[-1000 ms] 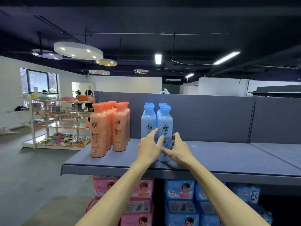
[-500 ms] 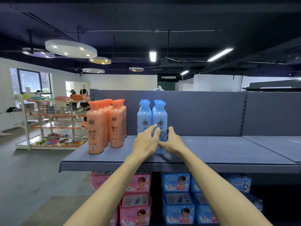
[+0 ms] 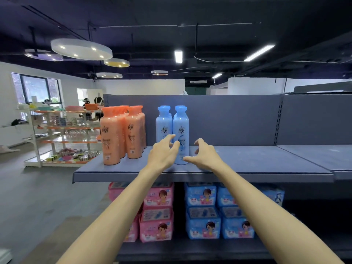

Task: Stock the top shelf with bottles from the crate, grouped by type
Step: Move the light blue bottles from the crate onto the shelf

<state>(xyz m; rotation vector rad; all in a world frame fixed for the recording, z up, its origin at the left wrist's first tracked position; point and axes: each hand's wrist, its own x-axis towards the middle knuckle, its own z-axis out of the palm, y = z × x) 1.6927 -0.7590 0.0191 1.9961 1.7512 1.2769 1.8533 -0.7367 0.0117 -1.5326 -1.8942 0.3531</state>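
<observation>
On the shelf [image 3: 247, 164], mid-frame, the blue bottles [image 3: 181, 130] stand paired beside the orange ones [image 3: 122, 134]. Both hands (left [image 3: 162, 155], right [image 3: 204, 155]) have just let go, grips released; that pair looks placed.

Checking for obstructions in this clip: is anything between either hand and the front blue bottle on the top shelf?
Nothing visible. The left hand and right hand flank the front blue bottle with fingers spread; only open air lies between. The orange bottles stand apart, further left on the top shelf.
</observation>
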